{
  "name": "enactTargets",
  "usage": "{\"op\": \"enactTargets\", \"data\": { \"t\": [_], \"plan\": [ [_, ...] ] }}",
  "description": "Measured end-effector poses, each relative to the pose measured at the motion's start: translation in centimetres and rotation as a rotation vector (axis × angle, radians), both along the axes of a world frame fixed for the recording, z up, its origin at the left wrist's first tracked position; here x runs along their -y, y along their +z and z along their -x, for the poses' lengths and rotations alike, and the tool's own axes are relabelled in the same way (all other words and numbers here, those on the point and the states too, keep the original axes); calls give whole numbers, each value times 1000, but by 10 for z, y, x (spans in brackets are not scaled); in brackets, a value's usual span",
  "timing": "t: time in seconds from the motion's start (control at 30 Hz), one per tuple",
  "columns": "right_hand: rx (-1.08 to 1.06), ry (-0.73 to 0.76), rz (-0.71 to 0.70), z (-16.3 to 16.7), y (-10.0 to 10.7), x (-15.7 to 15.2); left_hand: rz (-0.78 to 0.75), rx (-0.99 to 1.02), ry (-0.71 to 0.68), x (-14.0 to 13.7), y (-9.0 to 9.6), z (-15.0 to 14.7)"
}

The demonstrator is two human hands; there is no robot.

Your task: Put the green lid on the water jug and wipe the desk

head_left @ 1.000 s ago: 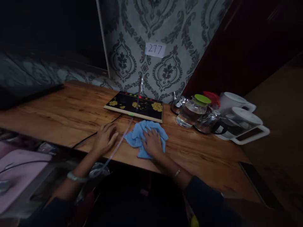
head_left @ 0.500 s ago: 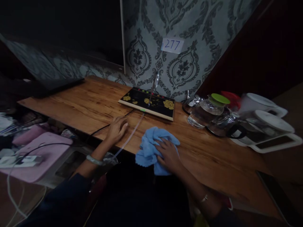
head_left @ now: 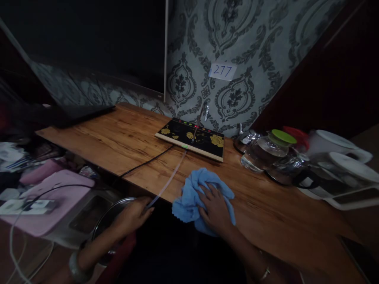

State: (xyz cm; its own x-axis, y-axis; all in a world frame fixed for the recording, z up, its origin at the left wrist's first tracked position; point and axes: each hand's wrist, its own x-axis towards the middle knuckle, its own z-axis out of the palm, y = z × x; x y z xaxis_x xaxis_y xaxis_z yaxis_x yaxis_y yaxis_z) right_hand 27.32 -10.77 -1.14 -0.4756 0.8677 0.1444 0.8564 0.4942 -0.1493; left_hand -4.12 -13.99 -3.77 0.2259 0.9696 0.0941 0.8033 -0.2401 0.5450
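My right hand [head_left: 214, 205] presses on a crumpled blue cloth [head_left: 194, 191] at the front of the wooden table, fingers curled into its folds. My left hand [head_left: 133, 215] is just off the table's front edge, its thumb and fingers closed around a clear thin tube [head_left: 171, 177]. This tube runs across the tabletop to a black panel [head_left: 204, 138] with gold flowers and a row of coloured dots. A slim metal spout [head_left: 199, 118] rises from the panel. Below my left hand, partly hidden by the arm, is a round metal-rimmed vessel [head_left: 102, 221].
Glass kettles, one with a green lid [head_left: 283, 137], and white-lidded jugs [head_left: 353, 165] crowd the table's right end. A black cable [head_left: 145, 162] crosses the wooden tabletop [head_left: 118, 138]. Left of it stands a pink-topped box [head_left: 65, 189] with a power strip [head_left: 32, 207]. A large screen [head_left: 89, 39] hangs behind.
My left hand has left the tabletop, moving down and toward me to the tube at the edge. My right hand stays on the cloth. The view has shifted slightly.
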Motion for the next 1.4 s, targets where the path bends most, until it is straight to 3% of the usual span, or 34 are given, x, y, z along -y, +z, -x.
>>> {"op": "enactTargets", "data": {
  "t": [0.13, 0.23, 0.4, 0.5, 0.67, 0.8, 0.87, 0.93, 1.03, 1.1, 1.4],
  "plan": [
    [-50, 36, -13, 21, 2, -9, 106, 313, -37, -4, -8, -7],
    [-78, 112, -5, 41, 5, -15, 82, 437, 0, -4, 13, -11],
    [-109, 438, 72, 92, 17, -33, -48, 476, 63, -7, 60, -12],
    [-126, 519, 81, 119, 24, -54, -108, 431, 54, -11, 70, -11],
    [-105, 434, 48, 126, 24, -87, -122, 300, -25, -7, 61, -10],
    [-110, 248, 5, 112, 15, -90, -166, 189, -116, -4, 54, -3],
    [-110, 179, -11, 108, 12, -86, -247, 138, -34, -8, 54, 5],
    [-101, 172, -22, 106, 11, -84, -346, 103, 150, -16, 54, 16],
    [-77, 235, -26, 100, 11, -84, -417, 77, 435, -24, 49, 35],
    [-65, 284, -30, 91, 10, -83, -416, 80, 539, -24, 41, 47],
    [-32, 404, 7, 37, 10, -65, -355, 195, 631, -28, 2, 70]
  ]
}}
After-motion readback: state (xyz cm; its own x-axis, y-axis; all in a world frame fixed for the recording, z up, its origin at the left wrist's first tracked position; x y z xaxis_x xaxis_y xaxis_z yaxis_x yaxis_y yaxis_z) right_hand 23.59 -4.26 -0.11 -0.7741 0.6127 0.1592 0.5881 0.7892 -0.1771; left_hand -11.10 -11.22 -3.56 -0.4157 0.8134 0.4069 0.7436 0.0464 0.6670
